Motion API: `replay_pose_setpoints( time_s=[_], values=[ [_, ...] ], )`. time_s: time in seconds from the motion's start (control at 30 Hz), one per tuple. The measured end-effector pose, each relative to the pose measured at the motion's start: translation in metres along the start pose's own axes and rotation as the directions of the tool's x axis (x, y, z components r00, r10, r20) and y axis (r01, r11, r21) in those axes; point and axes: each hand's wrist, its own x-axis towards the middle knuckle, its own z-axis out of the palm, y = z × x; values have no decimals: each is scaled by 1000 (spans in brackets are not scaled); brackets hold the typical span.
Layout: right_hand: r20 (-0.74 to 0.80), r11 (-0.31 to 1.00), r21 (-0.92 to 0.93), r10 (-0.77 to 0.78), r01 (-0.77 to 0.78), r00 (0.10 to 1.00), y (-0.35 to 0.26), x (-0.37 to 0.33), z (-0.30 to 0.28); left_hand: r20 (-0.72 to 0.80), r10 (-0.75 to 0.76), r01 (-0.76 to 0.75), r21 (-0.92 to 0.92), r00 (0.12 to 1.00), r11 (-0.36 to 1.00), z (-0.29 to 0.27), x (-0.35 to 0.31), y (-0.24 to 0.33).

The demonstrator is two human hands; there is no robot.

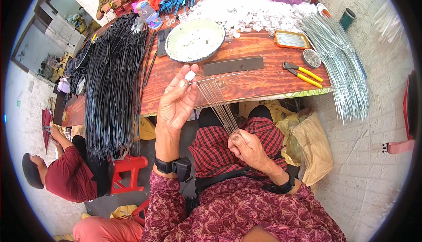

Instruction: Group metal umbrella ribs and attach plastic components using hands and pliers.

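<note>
My left hand (175,99) is raised over the table's near edge and pinches a small white plastic piece (190,76) between thumb and fingers. A thin wire (215,78) stretches sideways from beside that piece, across the tips of several thin metal rods (216,101). The lower ends of these rods are closed in my right hand (249,149), above my lap; they fan slightly toward the left hand. Whether the wire passes through the rods' ends is too small to tell. Just beyond my left hand stands a wide pale bowl (176,54) with white pieces in it.
A dark bar (233,65) lies behind the rods. Yellow-handled pliers (303,74), a tin of thin rods (291,40) and silver rods (338,62) are at right. Black rods (112,92) overhang the left edge. White plastic pieces (259,11) are heaped behind. Two co-workers sit leftward.
</note>
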Motion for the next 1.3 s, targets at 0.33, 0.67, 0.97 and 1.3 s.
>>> replay_pose_setpoints(
  time_s=[0.33,0.67,0.97,1.3],
  values=[
    [-6,1000,2,1,-1,1000,0,0,-2,56,-2,-7,157,998,988,6,3,0],
    [0,1000,4,-1,1,1000,0,1,-2,63,39,-62,421,997,905,17,-3,5],
    [-34,998,-17,-67,66,997,6,4,0,24,90,-87,572,996,816,30,-7,7],
    [-77,997,-72,2,-8,997,1,5,4,-22,250,-165,694,968,701,33,-13,-7]
  ],
)
